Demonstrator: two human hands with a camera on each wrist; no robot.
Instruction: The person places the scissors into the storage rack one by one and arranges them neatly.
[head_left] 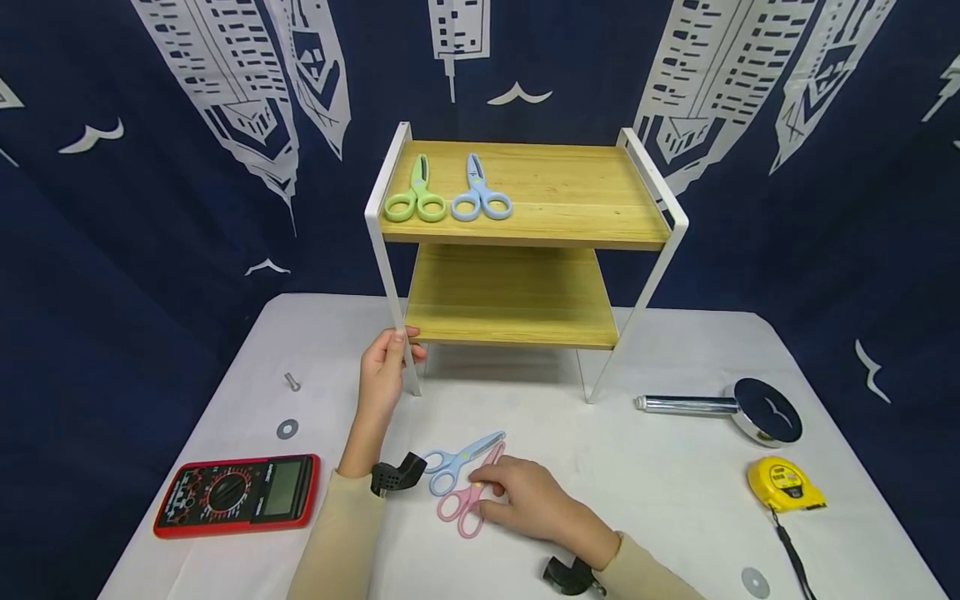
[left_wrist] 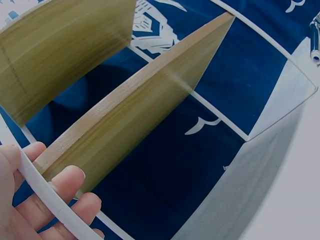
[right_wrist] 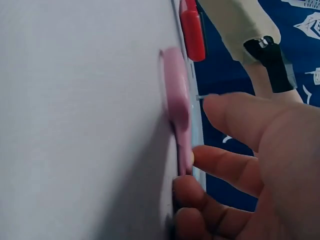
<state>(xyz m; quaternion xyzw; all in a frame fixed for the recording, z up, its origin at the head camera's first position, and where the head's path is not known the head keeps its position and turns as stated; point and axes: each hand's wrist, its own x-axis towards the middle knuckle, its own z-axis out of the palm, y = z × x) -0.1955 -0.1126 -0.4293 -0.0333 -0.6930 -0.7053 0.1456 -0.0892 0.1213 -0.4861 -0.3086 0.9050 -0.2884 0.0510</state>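
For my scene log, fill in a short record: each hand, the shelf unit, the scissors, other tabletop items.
Left hand: grips the front-left leg of the shelf unit
Right hand: fingers at the pink scissors, thumb apart from them
Upper board: green scissors left, blue scissors beside them
Table, centre: pink scissors, second blue pair
Table, left: multimeter, bolt, washer
Table, right: chrome-handled round object, yellow tape measure, second washer

Under my right hand [head_left: 528,500], pink scissors [head_left: 469,495] lie on the white surface [head_left: 570,437], handles toward its near edge, just beside blue scissors [head_left: 454,461]. My left hand [head_left: 384,372] grips the upright two-tier shelf [head_left: 577,187] near the far edge; green scissors [head_left: 419,187] and a second blue pair [head_left: 477,185] lie on top toward its left edge.
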